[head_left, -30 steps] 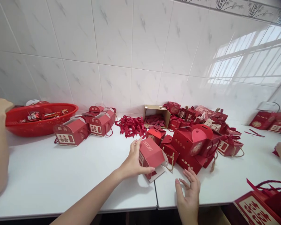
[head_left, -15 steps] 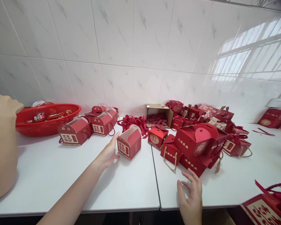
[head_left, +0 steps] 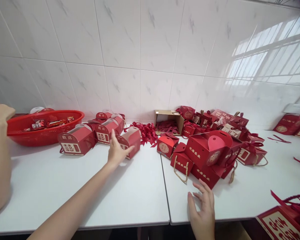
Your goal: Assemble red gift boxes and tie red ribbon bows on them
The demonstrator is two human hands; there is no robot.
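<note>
My left hand (head_left: 118, 152) is stretched forward with its thumb and index finger spread apart. It is right in front of a small red gift box (head_left: 133, 141) with a clear top, which it partly covers; whether the fingertips touch the box cannot be made out. Just behind and left of the hand stand similar red boxes with white character labels (head_left: 106, 131). My right hand (head_left: 202, 206) hovers at the table's front edge, fingers curved and apart, holding nothing. Nearest to it are stacked red boxes (head_left: 206, 153) and a small box with a rope handle (head_left: 181, 160).
A red plastic basket (head_left: 45, 135) with wrapped sweets stands at left, beside a tan paper bag (head_left: 0, 156). Red ribbons (head_left: 146, 133) and an open cardboard box (head_left: 169, 115) lie near the wall. Many red boxes crowd the right. A seam divides the white table (head_left: 130, 200).
The small clear-topped box has moved back and left with my left hand, beside the other labelled boxes. The left fingers have spread. My right hand has hardly moved.
</note>
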